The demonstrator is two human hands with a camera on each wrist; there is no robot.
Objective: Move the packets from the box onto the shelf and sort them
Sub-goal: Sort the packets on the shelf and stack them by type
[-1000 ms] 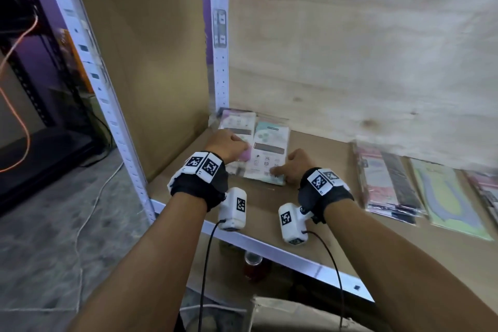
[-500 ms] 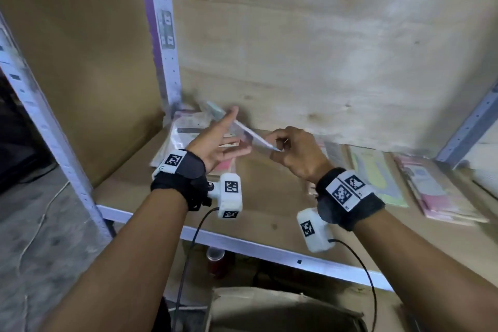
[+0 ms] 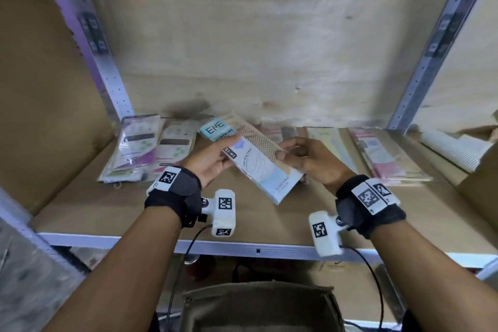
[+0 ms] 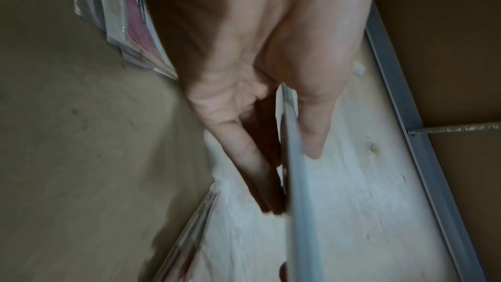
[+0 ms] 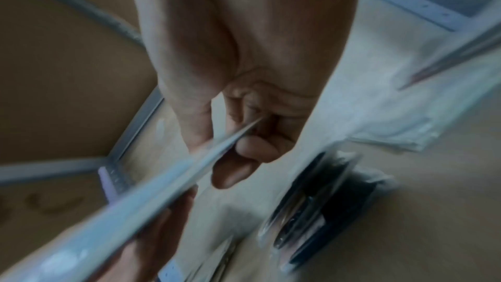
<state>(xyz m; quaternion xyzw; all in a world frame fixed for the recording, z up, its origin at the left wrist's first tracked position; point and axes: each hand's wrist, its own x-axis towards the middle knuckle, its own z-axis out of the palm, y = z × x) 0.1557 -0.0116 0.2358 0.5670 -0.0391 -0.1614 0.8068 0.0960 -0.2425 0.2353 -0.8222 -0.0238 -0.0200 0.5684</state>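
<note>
Head view: left hand (image 3: 213, 159) and right hand (image 3: 310, 159) pinch stocking packet (image 3: 258, 162) above shelf (image 3: 107, 207); lay flat on matching pile.

I'm in a stockroom or warehouse: bare plywood shelf (image 3: 134, 213) on perforated metal posts (image 3: 420, 83), retail packets (image 3: 140, 148) in plastic sleeves stacked in rows along the back, an open cardboard box (image 3: 258, 304) below, and a rough concrete floor (image 3: 27, 291).
</note>
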